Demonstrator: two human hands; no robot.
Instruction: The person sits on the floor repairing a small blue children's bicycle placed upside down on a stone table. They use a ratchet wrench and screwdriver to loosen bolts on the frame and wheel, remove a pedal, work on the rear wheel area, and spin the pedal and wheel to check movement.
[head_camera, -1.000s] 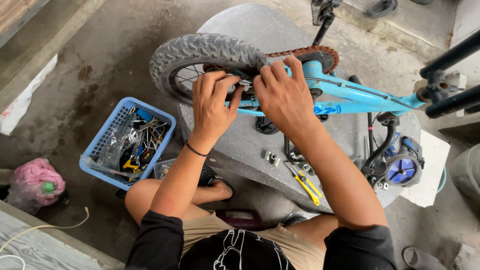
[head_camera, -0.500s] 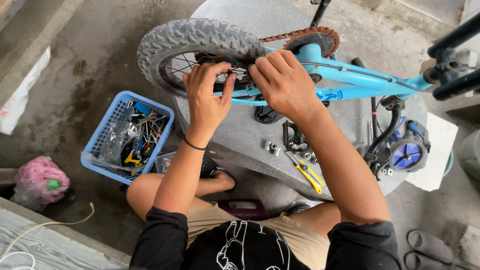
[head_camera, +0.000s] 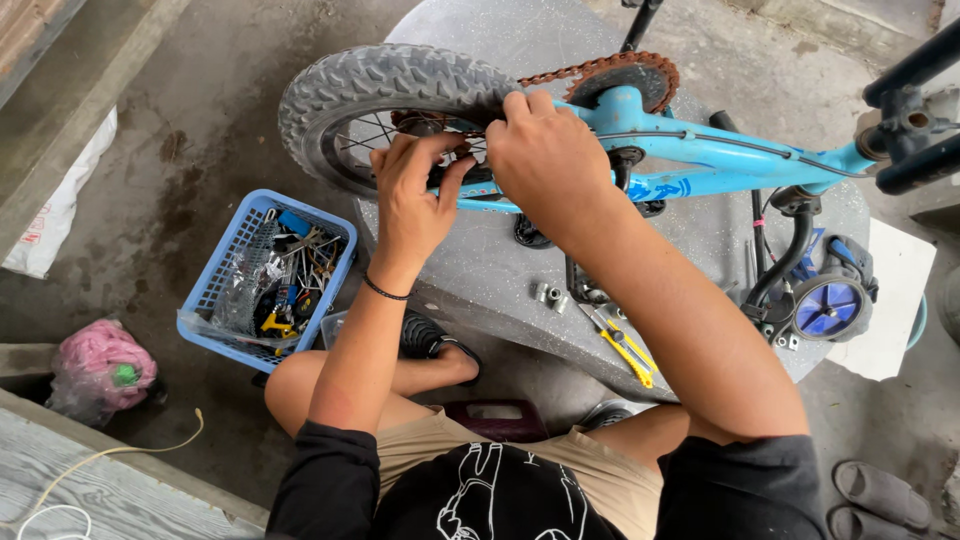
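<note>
A person is sitting low on the ground, looking down at a small blue bicycle (head_camera: 720, 155) that is lying on its side across a grey stone table (head_camera: 500, 290). Both hands are working at the hub of the knobbly rear wheel (head_camera: 380, 85), just beside the rusty chain ring (head_camera: 625, 72). The left hand (head_camera: 415, 200) is pinching something small at the axle, fingers curled and thumb pressed in; the part itself is hidden, so I cannot tell what it is. The right hand (head_camera: 545, 160) is wrapped down over the frame end beside the hub, closed around it and seeming to steady it.

To do this well, the right hand should be holding the frame firmly so the wheel is not turning, while the left fingers are working squarely on the axle fitting and staying out of the spokes and chain.

On the table near the person, loose silver nuts (head_camera: 548, 296) are lying beside a yellow-handled tool (head_camera: 625, 350). A blue training wheel (head_camera: 828, 305) is resting at the table's right edge. On the dusty concrete floor, a blue plastic basket (head_camera: 225, 290) full of tools is standing to the left, with a pink bag (head_camera: 95, 362) further left and grey sandals (head_camera: 880, 495) at the lower right.
</note>
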